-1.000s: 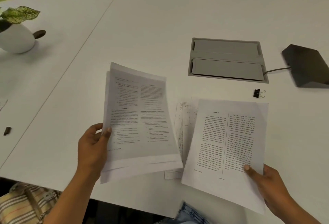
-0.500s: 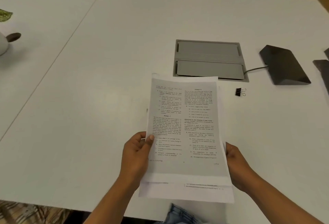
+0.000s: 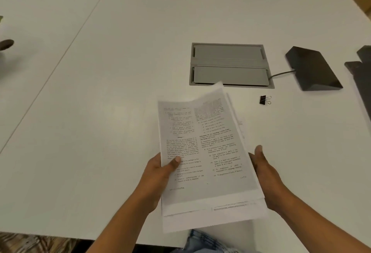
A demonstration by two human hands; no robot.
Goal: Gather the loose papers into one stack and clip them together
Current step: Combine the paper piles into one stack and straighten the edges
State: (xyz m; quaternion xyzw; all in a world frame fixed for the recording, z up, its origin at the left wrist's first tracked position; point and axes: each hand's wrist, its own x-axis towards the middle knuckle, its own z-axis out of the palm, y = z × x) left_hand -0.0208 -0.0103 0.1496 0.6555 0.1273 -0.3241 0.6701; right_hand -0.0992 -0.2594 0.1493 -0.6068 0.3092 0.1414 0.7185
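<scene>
Several printed sheets form one loose stack of papers [image 3: 208,152], held just above the near edge of the white table [image 3: 120,92]. The sheets are not squared; lower ones stick out at the bottom and right. My left hand [image 3: 160,172] grips the stack's left edge, thumb on the top page. Along the stack's right edge lies my right hand [image 3: 263,170], fingers mostly under the sheets and the thumb raised. A small black binder clip [image 3: 264,100] lies on the table, up and to the right of the stack, apart from both hands.
A grey recessed cable hatch [image 3: 230,65] sits in the table beyond the papers. To its right stands a black wedge-shaped device [image 3: 313,69] with a cable, and more dark items [image 3: 359,71] at the right edge. A brown object [image 3: 6,44] shows at the far left.
One second ago each hand held separate sheets, with more lying on the table. They have been brought together into one stack held by both hands; its top now tilts to the right.
</scene>
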